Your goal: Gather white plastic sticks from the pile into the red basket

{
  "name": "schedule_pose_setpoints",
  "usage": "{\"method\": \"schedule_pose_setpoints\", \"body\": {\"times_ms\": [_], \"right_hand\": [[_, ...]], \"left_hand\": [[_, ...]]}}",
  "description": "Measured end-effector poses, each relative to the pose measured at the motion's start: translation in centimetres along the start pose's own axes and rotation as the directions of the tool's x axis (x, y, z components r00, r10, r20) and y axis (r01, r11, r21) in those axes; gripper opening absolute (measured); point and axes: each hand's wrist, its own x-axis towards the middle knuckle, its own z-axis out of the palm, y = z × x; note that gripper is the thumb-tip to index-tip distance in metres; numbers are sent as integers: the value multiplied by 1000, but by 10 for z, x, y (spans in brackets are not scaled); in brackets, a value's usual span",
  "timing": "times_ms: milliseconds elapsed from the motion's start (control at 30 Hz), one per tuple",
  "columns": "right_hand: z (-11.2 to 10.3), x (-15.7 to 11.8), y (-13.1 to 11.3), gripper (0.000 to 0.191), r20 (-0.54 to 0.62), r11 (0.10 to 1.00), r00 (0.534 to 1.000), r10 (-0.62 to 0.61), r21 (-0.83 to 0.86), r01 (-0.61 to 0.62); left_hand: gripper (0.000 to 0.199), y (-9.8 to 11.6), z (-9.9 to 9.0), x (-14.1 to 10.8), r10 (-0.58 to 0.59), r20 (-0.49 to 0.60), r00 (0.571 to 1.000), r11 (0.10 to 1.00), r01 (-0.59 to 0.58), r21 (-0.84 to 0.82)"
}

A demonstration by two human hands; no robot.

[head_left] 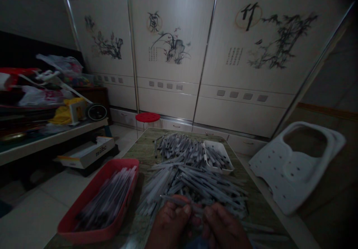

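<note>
Left hand (172, 221) pinches a pen (173, 200); right hand (222, 223) curls, hold unclear. Likely light, stiff, slick: grip mid-barrel.

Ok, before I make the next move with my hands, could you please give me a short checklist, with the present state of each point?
1. Left hand has the slim pen: ok, its pointed tip sticks out past the fingers.
2. Right hand has a firm hold: cannot tell, its fingertips are dim and blurred.
3. Red tray is open on top: ok, slim pieces lie inside.
4. White tray is open on top: ok, small pieces lie inside.
5. Space just beyond the hands is free: not ok, a loose pile covers it.
</note>
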Motion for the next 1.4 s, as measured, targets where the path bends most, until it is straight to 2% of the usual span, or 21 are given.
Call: {"method": "schedule_pose_setpoints", "body": {"times_ms": [67, 133, 200, 267, 367, 467, 533, 600, 667, 767, 900, 1100, 1400], "right_hand": [[-12, 2, -3, 57, -41, 999, 999, 13, 34, -11], [-28, 3, -5, 53, -154, 995, 987, 37, 96, -23], [-44, 4, -5, 47, -220, 995, 975, 23, 104, 0], [-59, 4, -4, 41, -261, 999, 965, 19, 38, -9], [-75, 2, -4, 36, -321, 991, 947, -23, -135, -22], [-84, -1, -6, 36, -340, 965, 938, -64, -261, -29], [-87, -2, -7, 35, -349, 951, 933, -93, -309, -21], [-89, -3, -8, 35, -354, 940, 928, -114, -341, -14], [-90, -3, -9, 35, -359, 936, 925, -123, -352, -13], [-93, -5, -9, 36, -355, 936, 928, -116, -351, -18], [-98, -7, -8, 37, -353, 929, 931, -91, -366, -48], [-97, -10, -10, 36, -397, 945, 912, -107, -325, -31], [-102, -12, -11, 34, -354, 962, 931, -84, -273, -17]], "left_hand": [[49, 3, -1, 0, -19, 3, 1000, 999, 19, 37], [49, 10, -4, -1, -7, -46, 999, 993, 12, 113], [42, 19, -7, -1, 64, -126, 990, 963, -28, 269], [33, 27, -11, -2, 187, -185, 965, 879, -80, 471], [25, 31, -16, -1, 353, -160, 922, 681, -137, 719], [22, 27, -18, 2, 420, -24, 907, 438, -180, 881], [23, 22, -14, 4, 418, 96, 903, 240, -212, 947], [25, 16, -7, 5, 361, 179, 915, 50, -210, 976], [25, 11, 2, 7, 303, 191, 934, -98, -169, 981], [25, 5, 13, 10, 276, 167, 947, -235, -102, 967], [24, -1, 16, 14, 273, 150, 950, -320, -57, 946], [27, -3, 14, 17, 285, 166, 944, -375, -50, 926], [26, -8, 16, 17, 275, 181, 944, -361, -73, 930]]}}
